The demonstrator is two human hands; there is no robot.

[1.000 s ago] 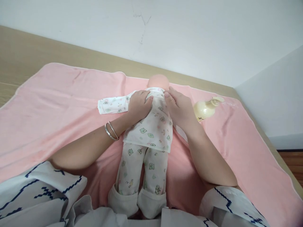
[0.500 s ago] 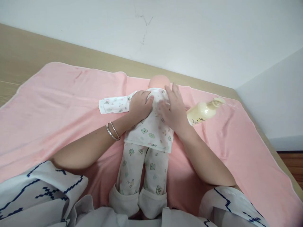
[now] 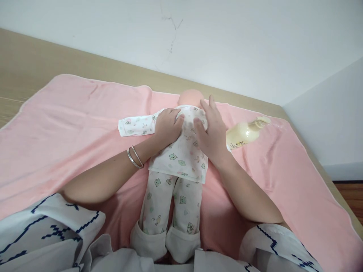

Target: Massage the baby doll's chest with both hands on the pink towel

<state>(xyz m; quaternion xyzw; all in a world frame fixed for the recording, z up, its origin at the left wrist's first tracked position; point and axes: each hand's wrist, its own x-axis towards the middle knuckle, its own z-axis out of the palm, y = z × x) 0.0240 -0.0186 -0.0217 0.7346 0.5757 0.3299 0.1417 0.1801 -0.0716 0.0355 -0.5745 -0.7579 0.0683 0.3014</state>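
A baby doll (image 3: 190,99) lies on a pink blanket, its head at the far end and its legs toward me. It wears a white printed top (image 3: 181,155) and matching printed pants (image 3: 185,204) with wide turned-up cuffs. My left hand (image 3: 168,127) rests on the left side of the doll's upper body, fingers laid over the shoulder and thumb on the cloth. Over the right side, my right hand (image 3: 211,132) is spread with thumb and fingers apart; whether it touches the top I cannot tell. The left sleeve (image 3: 137,125) stretches out sideways; the right one is hidden.
A pale yellow pump bottle (image 3: 245,134) lies on its side just right of my right hand. The pink blanket (image 3: 85,109) covers most of a wooden surface (image 3: 93,60). A white wall (image 3: 227,45) stands behind it.
My right hand has shifted slightly up and to the right, its thumb now farther from the middle of the top. My left hand and the doll have stayed put.
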